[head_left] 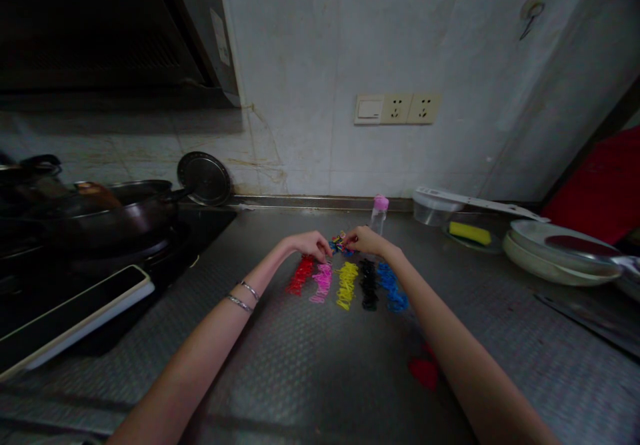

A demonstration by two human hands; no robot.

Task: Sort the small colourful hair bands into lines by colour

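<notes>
Silver bangles [240, 303] ring the wrist of the left hand [314, 244], whose fingers curl down and draw together at the far end of a pink row [323, 281] of small loops; whether a loop sits between the fingertips cannot be told. The right hand [366, 239] is bent the same way, thumb and fingers close together and pointing in at the right edge of a mixed-colour pile [338, 242]; its grip is too small to make out. The pile lies between the two hands, just beyond the rows of sorted loops.

Left of the pink row, partly under the left hand, runs a red row [301, 276]. To its right come a yellow row [347, 286], a black row [369, 286] and a blue row [391, 288], the last beside the right forearm. All five lie apart on the patterned metal counter [300, 378].

Just behind the right hand stands a clear container with a pink cap [381, 203]. A red object [423, 373] lies near the right forearm, closer to the person. Farther right are a yellow sponge [470, 233] on a clear dish and stacked pale bowls [530, 259]. A dark pan [125, 213] sits on the stove at left; wall sockets [410, 109] are above the counter.
</notes>
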